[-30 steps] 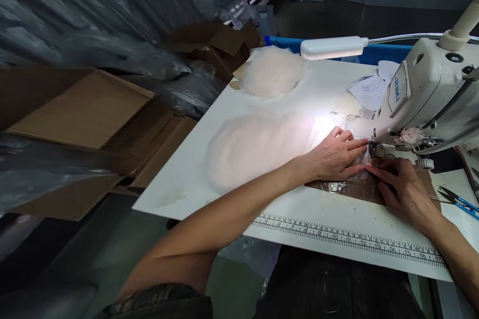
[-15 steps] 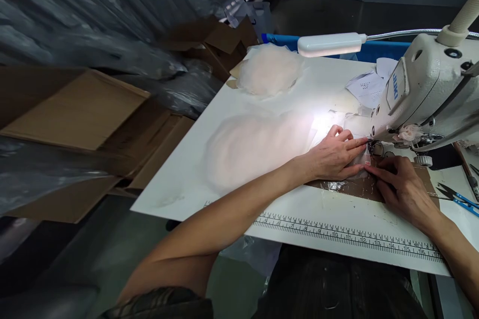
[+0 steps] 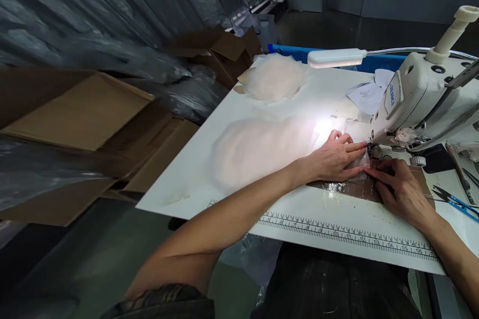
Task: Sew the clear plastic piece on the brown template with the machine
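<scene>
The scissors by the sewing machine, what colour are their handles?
Blue, on the scissors at the table's right edge; the head view shows them.
</scene>
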The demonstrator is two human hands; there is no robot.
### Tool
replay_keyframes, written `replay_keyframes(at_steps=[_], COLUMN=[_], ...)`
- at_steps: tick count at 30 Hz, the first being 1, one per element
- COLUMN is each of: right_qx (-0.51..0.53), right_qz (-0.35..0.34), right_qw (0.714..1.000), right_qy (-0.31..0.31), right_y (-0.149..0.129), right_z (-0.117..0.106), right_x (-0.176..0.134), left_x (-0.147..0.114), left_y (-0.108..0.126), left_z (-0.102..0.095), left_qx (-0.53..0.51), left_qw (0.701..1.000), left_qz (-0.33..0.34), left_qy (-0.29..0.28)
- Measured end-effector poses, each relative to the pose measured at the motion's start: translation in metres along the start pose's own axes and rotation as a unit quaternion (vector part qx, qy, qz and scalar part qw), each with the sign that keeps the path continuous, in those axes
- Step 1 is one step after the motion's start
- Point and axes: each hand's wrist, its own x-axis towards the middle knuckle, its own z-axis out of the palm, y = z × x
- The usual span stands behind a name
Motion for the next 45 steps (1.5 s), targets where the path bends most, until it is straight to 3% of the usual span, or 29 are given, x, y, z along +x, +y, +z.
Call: replay_keyframes(at_steps=[23, 29, 34, 45], right_qx=[0.018, 0.036, 0.051, 0.059], right_qz=[-0.018, 0.018, 0.045, 0.044], right_qw=[0.999, 0.999, 0.998, 0.997], right_qy=[0.031, 0.015, 0.002, 0.008], right_y=[0.005, 0.005, 0.005, 0.005], right_z=[0.003, 0.005, 0.004, 0.006], right_x=[-0.001, -0.003, -0.005, -0.005], left_x=[-0.001, -0.002, -0.002, -0.003], left_y=[0.008, 0.0, -0.004, -0.001], left_z=[-0.003, -0.008, -0.006, -0.002], left_qx=[0.047, 0.019, -0.089, -0.084], left_qw=[0.999, 0.996, 0.984, 0.983], left_qz=[-0.018, 0.065, 0.146, 0.158], left_qy=[0.002, 0.059, 0.039, 0.029])
